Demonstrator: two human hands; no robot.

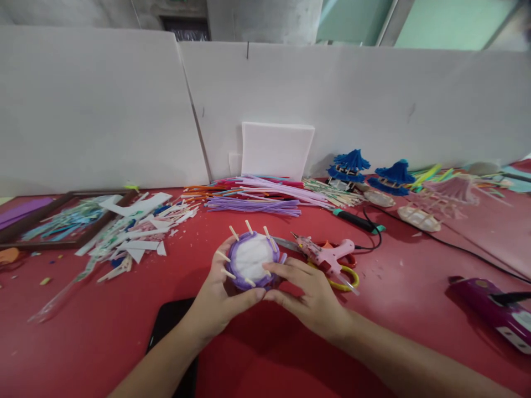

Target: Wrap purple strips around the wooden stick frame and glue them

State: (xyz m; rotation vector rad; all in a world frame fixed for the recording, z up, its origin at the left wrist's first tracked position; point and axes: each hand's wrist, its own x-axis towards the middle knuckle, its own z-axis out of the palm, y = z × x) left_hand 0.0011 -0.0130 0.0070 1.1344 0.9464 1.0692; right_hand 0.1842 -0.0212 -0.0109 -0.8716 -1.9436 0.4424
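Between my two hands is a small round craft piece (254,257) with a white middle, a purple pipe-cleaner rim and several short pale sticks standing up around its edge. My left hand (219,293) is wrapped around its left and near side, thumb along the front. From the right, my right hand (309,293) pinches the rim with thumb and fingertips close to a stick and a loose purple end. The underside of the piece is hidden by my fingers. Just right of it lie a pink glue gun (327,255) and scissors with a yellow handle (347,279).
Purple pipe cleaners (255,206) lie in a pile at the back. Paper and stick scraps (141,232) and a brown frame (78,243) are on the left. Blue-roofed models (350,166) stand back right. A black phone (170,320) and a magenta power strip (493,309) flank my arms.
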